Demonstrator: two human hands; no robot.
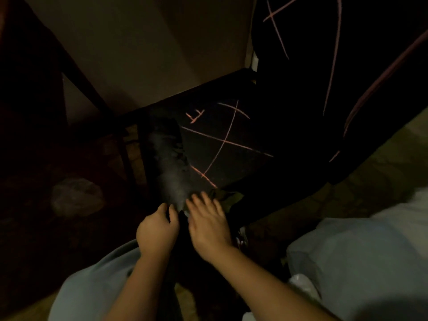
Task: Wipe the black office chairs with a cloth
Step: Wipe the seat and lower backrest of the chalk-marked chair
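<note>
1. We look down on the chair point(250, 172). Its seat runs away from us and to the right, with the backrest point(301, 66) rising at the far right.
2. The cloth point(228, 196), a dull green bunch, lies on the near front edge of the seat, just ahead of the right hand point(208, 223) and partly under its fingertips.
3. Pink lines point(224, 141) cross the seat beyond the cloth, up and to the right of both hands. We judge the next wipe has to go forward along that way.
4. A grey smear point(169, 167) runs lengthwise down the seat's left side, its near end between the two hands.
5. The right hand is nearer the cloth. Its fingers are spread and fairly straight, laid on the cloth, not closed round it.
6. The left hand point(156, 228) sits at the seat's near left corner, just beside the right, with its fingers curled. In this dim light we cannot tell whether it grips the edge or only rests there.
</note>
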